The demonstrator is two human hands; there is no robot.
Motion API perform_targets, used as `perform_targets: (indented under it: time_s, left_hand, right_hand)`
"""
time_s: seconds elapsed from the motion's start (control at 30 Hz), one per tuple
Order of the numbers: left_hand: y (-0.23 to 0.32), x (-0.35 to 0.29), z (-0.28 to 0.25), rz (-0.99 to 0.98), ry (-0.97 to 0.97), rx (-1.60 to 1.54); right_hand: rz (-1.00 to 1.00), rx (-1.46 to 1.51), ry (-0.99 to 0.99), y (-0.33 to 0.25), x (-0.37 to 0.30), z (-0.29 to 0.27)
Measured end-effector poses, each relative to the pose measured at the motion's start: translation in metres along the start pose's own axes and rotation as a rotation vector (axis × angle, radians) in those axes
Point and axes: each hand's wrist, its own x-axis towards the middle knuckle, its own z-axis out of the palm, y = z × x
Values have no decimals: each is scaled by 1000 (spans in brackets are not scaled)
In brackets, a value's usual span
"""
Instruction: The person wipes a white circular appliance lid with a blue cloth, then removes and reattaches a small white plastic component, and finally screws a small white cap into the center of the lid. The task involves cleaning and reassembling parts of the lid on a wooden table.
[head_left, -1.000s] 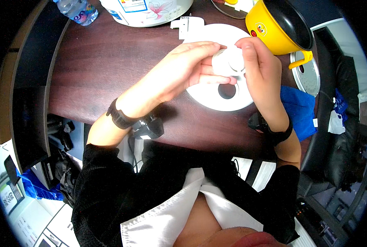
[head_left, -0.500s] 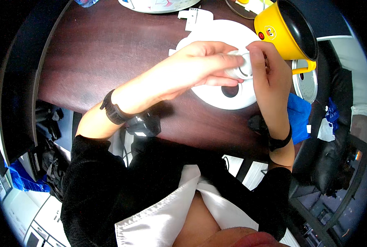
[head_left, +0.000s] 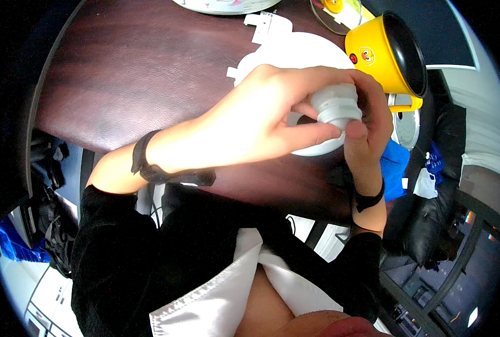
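Note:
Between my two hands, above the table, is a small round white plastic part (head_left: 337, 105) with stepped ridges round its side. My left hand (head_left: 272, 112) reaches over it from the left, its thumb at the part's lower edge and its fingers over the top. My right hand (head_left: 373, 126) curls round its right side, thumb tip near the left thumb. Both hands are closed on the part. Beneath them lies a large white plastic disc (head_left: 312, 49) with a dark round hole, like an appliance lid, partly covered by my hands. A white hinge-like piece (head_left: 269, 27) adjoins its far side.
A yellow pot (head_left: 368, 48) with a black inside lies tilted at right, beside a perforated metal plate (head_left: 408, 128) and a blue cloth (head_left: 394, 168). At the far edge are a white rounded appliance (head_left: 227, 5) and a glass lid (head_left: 324, 19). The table (head_left: 121, 73) is dark brown.
The white part has been turned so its ridged side shows. My left hand has rolled over the top of it, and my right hand's fingers have moved round behind it.

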Motion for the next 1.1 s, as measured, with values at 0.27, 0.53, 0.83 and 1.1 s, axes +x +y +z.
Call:
perform_targets:
  time_s: [0.27,0.53,0.83,1.1]
  left_hand:
    - [-1,-2,1,324,-9,211]
    - [-1,1,-1,200,79,171]
    - [2,5,-1,221,179,285]
    - [0,4,0,-28,135,-176]
  right_hand:
    - [-353,-296,-17,5,-4,-14]
    - [-102,-72,98,0,1,-3]
    - [136,116,51,-10,-9,11]
    - [281,441,42,-17,-9,6]
